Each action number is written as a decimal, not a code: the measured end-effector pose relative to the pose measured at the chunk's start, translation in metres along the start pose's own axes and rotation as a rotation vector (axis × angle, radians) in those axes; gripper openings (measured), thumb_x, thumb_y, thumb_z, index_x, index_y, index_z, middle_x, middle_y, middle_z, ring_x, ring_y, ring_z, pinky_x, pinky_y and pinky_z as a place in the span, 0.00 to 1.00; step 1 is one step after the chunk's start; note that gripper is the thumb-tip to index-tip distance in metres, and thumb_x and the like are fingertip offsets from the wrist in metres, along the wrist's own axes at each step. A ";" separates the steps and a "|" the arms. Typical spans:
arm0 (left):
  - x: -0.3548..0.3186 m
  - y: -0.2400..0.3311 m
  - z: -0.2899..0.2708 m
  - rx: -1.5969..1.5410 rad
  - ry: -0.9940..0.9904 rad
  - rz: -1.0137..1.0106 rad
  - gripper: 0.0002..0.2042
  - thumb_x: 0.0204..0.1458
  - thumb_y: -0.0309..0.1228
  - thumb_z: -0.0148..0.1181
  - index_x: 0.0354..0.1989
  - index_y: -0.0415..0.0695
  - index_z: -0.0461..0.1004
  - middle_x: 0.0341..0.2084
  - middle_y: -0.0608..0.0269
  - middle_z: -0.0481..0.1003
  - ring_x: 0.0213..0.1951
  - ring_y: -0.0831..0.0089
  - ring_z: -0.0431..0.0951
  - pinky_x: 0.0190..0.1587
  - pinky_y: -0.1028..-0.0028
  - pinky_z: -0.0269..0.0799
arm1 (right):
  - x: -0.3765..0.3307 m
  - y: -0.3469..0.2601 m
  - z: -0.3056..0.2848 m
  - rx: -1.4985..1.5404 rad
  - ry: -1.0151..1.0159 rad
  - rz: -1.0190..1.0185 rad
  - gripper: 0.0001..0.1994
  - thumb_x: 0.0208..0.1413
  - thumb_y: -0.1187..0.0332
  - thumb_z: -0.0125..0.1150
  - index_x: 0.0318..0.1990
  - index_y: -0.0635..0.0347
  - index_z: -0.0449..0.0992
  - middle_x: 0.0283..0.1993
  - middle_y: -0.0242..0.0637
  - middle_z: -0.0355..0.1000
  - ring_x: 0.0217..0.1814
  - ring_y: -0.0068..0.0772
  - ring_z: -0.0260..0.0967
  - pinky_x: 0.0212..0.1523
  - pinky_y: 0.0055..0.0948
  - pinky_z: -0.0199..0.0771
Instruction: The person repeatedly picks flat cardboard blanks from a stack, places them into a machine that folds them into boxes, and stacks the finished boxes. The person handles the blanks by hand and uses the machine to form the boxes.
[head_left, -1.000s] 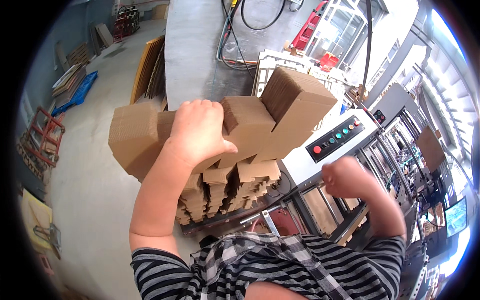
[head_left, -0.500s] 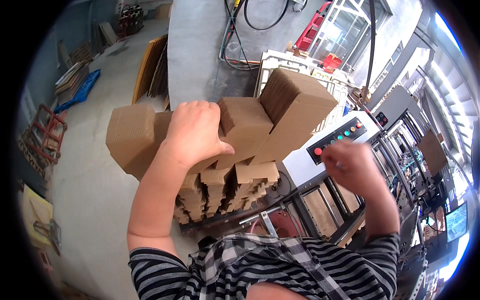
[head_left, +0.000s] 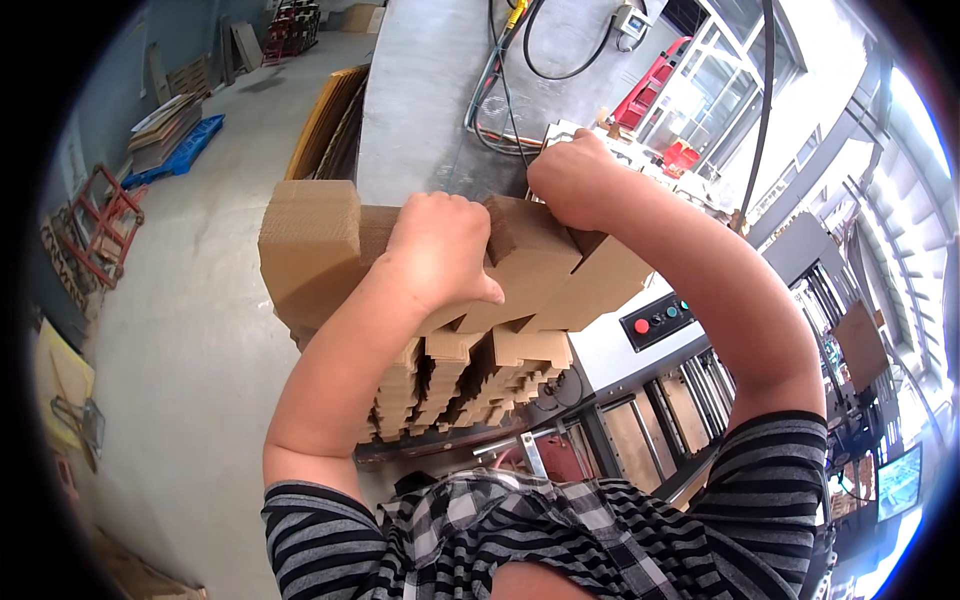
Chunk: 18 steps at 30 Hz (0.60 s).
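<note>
Upright in front of me stands a thick stack of brown die-cut cardboard sheets (head_left: 309, 260), its stepped upper edge showing blocks and notches. My left hand (head_left: 440, 250) is closed over the stack's middle notch, the thumb pressed on the near face and the other fingers hidden behind. At the stack's upper right, my right hand (head_left: 577, 180) is curled closed, in front of the tall end block. Its fingertips are turned away, and I cannot tell what is in them. Below the held stack is a pile of more cut cardboard (head_left: 455, 375), with ragged, stepped sides.
To the right is a machine with a control panel (head_left: 657, 320) of coloured buttons and a roller bed (head_left: 670, 405). A grey panel (head_left: 430, 100) with cables stands behind. Cardboard sheets (head_left: 328, 120) lean beside it. On the left floor are a blue pallet (head_left: 190, 150) and a red cart (head_left: 103, 230).
My right hand has swung from over the control panel up and left to the stack's upper right. The left hand keeps its grip. The view has shifted, so the scene sits differently.
</note>
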<state>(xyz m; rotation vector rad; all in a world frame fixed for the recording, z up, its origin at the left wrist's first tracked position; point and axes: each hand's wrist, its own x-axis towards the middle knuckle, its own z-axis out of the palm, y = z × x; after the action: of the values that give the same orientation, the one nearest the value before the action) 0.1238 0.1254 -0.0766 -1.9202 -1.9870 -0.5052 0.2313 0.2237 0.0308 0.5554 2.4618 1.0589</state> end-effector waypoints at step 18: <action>-0.002 0.000 -0.001 0.001 0.064 0.027 0.33 0.21 0.58 0.74 0.24 0.39 0.74 0.22 0.56 0.75 0.28 0.59 0.78 0.36 0.66 0.73 | 0.023 0.019 -0.003 0.181 -0.192 -0.188 0.11 0.43 0.71 0.61 0.35 0.66 0.80 0.38 0.51 0.76 0.43 0.50 0.75 0.41 0.43 0.74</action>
<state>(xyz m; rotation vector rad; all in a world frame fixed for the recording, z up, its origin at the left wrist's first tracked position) 0.1240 0.1234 -0.0771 -1.9032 -1.9192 -0.5521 0.2145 0.2453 0.0426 0.4458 2.3968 0.6817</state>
